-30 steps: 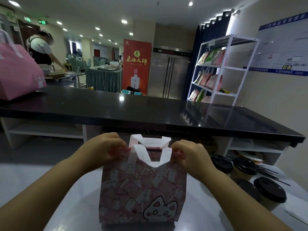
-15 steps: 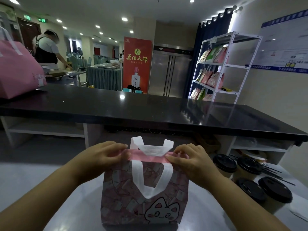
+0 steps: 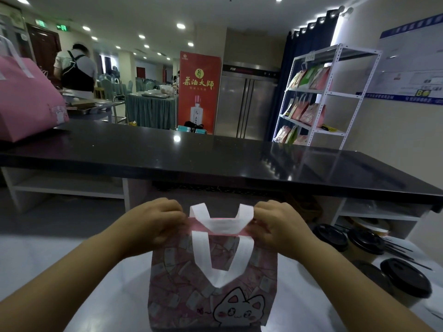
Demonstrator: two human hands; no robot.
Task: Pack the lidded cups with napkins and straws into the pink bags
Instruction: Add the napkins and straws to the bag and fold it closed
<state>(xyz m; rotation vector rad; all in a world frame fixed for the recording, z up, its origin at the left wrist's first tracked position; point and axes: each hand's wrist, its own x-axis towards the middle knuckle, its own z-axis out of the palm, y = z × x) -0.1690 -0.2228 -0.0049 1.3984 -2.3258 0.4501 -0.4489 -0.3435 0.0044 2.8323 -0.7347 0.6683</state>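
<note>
A pink bag [image 3: 184,279] with a white cat drawing and white handles stands upright on the pale table in front of me. Its top edge is folded over, one handle hangs down the front and the other stands above the fold. My left hand [image 3: 155,219] pinches the fold at the left corner and my right hand [image 3: 278,224] pinches it at the right corner. What is inside the bag is hidden. Several cups with black lids [image 3: 405,280] stand at the right, with dark straws [image 3: 402,252] lying behind them.
A long black counter [image 3: 191,156] runs across just behind the table. Another pink bag [image 3: 26,97] sits on its far left end. A white shelf rack [image 3: 318,97] with packages stands at the back right. A person in an apron stands far left.
The bag's top has been folded down. One white handle now hangs over the front. Both hands stay pinched at the top corners.
</note>
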